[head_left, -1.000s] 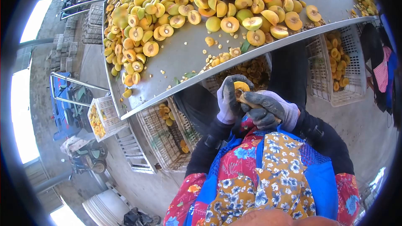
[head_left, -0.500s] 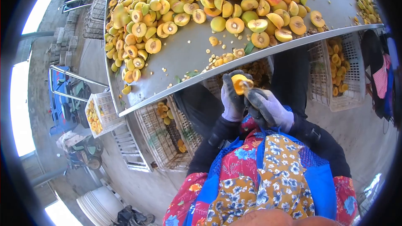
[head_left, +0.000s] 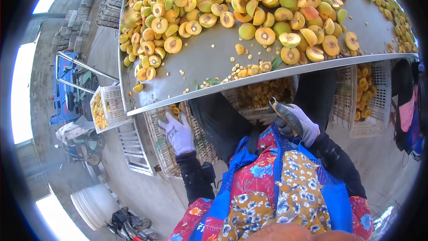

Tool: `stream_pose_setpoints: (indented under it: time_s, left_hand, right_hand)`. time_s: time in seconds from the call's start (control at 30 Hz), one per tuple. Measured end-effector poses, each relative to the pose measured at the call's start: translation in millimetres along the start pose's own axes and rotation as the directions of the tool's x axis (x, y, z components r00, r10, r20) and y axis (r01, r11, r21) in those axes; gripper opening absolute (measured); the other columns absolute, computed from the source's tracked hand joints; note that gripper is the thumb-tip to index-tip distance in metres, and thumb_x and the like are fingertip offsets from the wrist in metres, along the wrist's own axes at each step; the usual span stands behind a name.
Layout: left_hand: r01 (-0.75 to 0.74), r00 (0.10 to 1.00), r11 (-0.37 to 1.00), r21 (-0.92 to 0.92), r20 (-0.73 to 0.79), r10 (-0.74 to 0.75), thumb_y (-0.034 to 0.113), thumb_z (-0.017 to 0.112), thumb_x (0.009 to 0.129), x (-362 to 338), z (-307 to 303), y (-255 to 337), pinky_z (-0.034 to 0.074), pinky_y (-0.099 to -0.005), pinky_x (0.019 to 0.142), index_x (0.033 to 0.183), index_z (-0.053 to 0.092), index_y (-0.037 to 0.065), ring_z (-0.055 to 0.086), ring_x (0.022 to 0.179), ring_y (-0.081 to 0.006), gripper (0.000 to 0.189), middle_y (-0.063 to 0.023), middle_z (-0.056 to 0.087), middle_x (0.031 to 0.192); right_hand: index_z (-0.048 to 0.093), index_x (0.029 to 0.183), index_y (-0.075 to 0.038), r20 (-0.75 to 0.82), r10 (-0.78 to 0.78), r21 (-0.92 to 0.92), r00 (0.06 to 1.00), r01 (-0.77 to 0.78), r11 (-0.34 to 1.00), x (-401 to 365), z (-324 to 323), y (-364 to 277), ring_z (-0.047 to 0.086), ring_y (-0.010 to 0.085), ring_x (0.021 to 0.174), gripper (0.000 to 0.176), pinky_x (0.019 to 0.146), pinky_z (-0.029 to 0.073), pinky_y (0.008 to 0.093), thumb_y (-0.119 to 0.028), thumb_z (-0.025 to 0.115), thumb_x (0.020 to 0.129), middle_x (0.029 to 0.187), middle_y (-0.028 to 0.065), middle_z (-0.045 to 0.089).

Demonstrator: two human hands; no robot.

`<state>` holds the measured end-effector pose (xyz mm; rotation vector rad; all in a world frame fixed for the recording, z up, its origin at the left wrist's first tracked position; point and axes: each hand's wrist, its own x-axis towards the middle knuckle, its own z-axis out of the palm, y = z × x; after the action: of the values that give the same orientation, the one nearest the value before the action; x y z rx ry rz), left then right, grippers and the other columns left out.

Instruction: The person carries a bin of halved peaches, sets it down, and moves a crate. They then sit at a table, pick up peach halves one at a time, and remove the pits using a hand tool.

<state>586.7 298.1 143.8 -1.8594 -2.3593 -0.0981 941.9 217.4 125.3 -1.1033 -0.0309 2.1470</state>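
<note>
The right hand [head_left: 294, 122], in a grey-palmed glove, grips a short tool [head_left: 275, 106] whose brownish tip points to 11 o'clock, just below the tabletop [head_left: 200, 67] edge. The left hand [head_left: 178, 131] is spread wide and empty over a white crate [head_left: 162, 154] at 8 o'clock.

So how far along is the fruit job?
Done: crates under the table hold cut halves, and pits litter the edge. In hand: the right hand grips a tool; the left hand is open over a crate. Left: a big pile of fruit, some whole.
</note>
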Motion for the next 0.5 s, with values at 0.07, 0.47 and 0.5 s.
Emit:
stream_pose_setpoints:
  time_s: [0.07,0.47,0.5]
  left_hand:
    - [-0.200,0.979,0.948,-0.249,0.000,0.206,0.030,0.061,0.093,34,-24,64,0.044,-0.0514,0.098,0.128,0.052,0.001,0.050,0.121,-0.0454,0.046,-0.0275,0.049,0.133]
    - [0.360,0.614,0.263,-0.895,0.439,0.656,0.025,0.054,0.089,114,38,236,0.057,-0.0354,0.065,0.121,0.051,0.004,0.069,0.084,-0.0276,0.038,-0.0153,0.066,0.100]
    - [0.660,0.561,-0.100,-0.745,0.398,0.726,0.021,0.052,0.089,98,39,224,0.056,-0.0289,0.060,0.124,0.051,0.003,0.069,0.082,-0.0246,0.039,-0.0148,0.066,0.105]
  right_hand:
    - [0.057,0.102,-0.005,-0.016,-0.003,-0.073,1.000,0.002,0.997,0,2,-3,0.039,0.0066,0.043,0.037,0.038,0.031,0.0208,-0.042,0.059,0.099,0.063,-0.0013,0.048]
    - [0.051,0.107,-0.002,0.077,-0.711,-0.842,0.699,0.428,0.330,-19,2,-18,0.065,0.0361,0.067,0.018,0.061,0.049,0.0441,-0.018,0.055,0.098,0.076,0.0197,0.064]
    - [0.051,0.108,-0.003,0.116,-0.725,-0.856,0.679,0.439,0.274,-22,12,-26,0.065,0.0379,0.069,0.019,0.062,0.049,0.0451,-0.018,0.055,0.098,0.077,0.0205,0.064]
